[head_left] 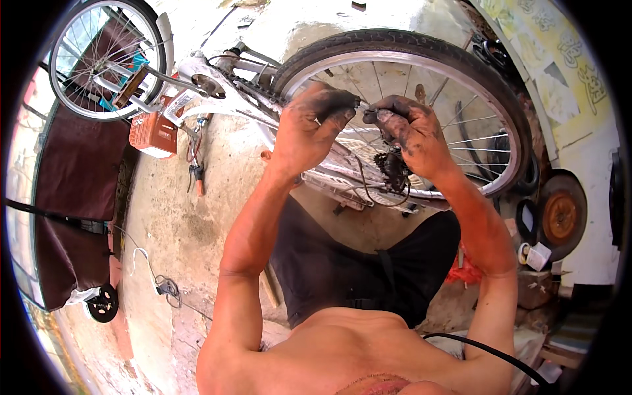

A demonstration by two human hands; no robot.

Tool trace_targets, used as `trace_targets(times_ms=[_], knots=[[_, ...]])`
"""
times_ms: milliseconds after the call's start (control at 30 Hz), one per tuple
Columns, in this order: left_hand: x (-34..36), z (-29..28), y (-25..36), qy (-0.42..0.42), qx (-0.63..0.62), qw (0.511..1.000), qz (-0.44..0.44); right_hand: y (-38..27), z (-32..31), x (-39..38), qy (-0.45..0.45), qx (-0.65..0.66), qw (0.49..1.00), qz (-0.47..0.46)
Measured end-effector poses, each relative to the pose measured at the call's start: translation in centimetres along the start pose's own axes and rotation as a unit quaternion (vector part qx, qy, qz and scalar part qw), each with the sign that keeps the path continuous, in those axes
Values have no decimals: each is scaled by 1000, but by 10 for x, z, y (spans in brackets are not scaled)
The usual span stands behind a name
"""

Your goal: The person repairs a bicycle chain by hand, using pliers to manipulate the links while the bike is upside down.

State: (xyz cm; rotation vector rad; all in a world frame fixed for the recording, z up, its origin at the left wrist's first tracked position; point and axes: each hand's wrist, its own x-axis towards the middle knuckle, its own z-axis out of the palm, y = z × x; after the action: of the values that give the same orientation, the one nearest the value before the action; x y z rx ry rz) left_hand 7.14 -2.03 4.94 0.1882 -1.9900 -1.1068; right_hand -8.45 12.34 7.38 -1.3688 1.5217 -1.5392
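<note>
A white bicycle (230,99) lies in front of me, its rear wheel (395,41) nearest my hands. Over the spokes my left hand (315,125) is closed, thumb and fingers pinched together. Just beside it, fingertips almost meeting, my right hand (411,131) is closed in a similar pinch. Both hands are blackened with grease. Small dark bits show at the fingertips, but I cannot make out what they are. Below the right hand sits the dark derailleur (394,170) with a loop of cable (364,181).
The bicycle's front wheel (66,79) is at the far left, near a reddish-brown box (153,135) and the handlebar grip (199,187). On the right stands a small wheel with a rusty hub (561,216). A cord (168,289) runs across the concrete floor at left.
</note>
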Motion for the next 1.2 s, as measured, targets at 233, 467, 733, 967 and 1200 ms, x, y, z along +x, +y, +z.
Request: trace_targets(times_ms=[233, 467, 733, 967, 1200], knots=[[-2, -3, -1, -7, -24, 1000, -9, -8, 7, -1, 5, -206, 973, -103], [-4, -3, 1, -8, -16, 1000, -11, 4, 14, -2, 51, -228, 960, -157], [-8, -2, 1, 7, -4, 1000, -6, 7, 19, -2, 48, -245, 954, -164], [-9, -2, 2, 2, 22, 1000, -2, 6, 17, -2, 49, -294, 938, -177], [-14, 0, 2, 15, 95, 995, 29, 6, 21, 0, 63, -330, 911, -238]])
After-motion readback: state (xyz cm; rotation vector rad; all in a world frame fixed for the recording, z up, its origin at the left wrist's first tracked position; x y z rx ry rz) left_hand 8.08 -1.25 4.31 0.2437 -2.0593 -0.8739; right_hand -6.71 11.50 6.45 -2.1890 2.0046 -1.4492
